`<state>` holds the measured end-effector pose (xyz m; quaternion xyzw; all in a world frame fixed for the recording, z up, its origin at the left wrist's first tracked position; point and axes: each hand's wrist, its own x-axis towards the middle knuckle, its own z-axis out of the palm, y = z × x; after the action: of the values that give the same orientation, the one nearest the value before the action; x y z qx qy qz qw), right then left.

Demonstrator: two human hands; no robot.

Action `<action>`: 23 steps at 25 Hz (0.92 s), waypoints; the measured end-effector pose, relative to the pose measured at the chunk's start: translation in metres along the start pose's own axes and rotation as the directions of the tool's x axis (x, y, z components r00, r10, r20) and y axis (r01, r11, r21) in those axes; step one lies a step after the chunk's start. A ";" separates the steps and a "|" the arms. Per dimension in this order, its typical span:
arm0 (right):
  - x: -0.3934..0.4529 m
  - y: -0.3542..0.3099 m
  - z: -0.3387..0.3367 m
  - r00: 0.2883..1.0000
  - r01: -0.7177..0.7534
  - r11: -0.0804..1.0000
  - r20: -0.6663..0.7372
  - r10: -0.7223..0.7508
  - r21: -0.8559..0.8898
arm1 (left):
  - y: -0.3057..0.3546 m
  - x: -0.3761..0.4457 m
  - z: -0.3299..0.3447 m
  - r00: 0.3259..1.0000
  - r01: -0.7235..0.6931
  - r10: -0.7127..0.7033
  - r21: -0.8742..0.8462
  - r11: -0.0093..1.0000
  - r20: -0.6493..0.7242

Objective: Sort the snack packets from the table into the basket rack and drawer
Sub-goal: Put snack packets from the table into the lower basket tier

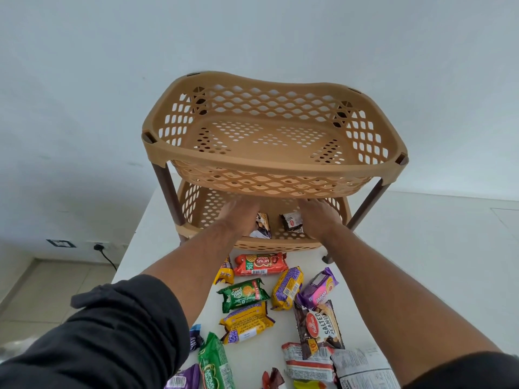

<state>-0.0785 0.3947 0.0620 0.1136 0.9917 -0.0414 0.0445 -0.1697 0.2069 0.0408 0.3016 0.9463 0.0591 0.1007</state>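
A tan two-tier basket rack (157,153) stands at the far end of the white table (362,265). Both my hands reach into its lower basket (193,211). My left hand (238,217) rests on a dark-and-white packet (264,227). My right hand (318,217) touches a small dark packet (292,220) lying on the basket floor. The top basket holds nothing. Several snack packets lie on the table before the rack: an orange one (261,264), a green one (243,294), yellow ones (287,287), a purple one (318,287) and a salted peanuts packet (320,328).
More packets lie near the table's front edge, among them a long green one (214,363) and a white one (362,369). A wall socket with a black cable (105,255) is low on the left wall. Tiled floor shows to the left of the table.
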 end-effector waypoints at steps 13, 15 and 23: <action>0.004 -0.001 -0.001 0.990 -0.111 0.977 -0.061 0.124 0.183 | 0.013 -0.002 -0.005 0.983 -0.013 -0.006 -0.100 0.995 -0.185; 0.003 0.000 0.001 0.990 -0.106 0.978 -0.076 0.121 0.177 | 0.009 -0.001 0.001 0.989 0.027 -0.046 -0.132 0.991 -0.143; 0.016 -0.001 0.007 0.957 -0.130 0.990 0.269 0.110 0.058 | -0.004 0.007 0.011 0.994 0.093 -0.084 -0.126 0.988 0.070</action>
<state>-0.0934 0.3960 0.0536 0.1683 0.9659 -0.0906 0.1747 -0.1751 0.2088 0.0281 0.2540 0.9491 0.1057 0.1531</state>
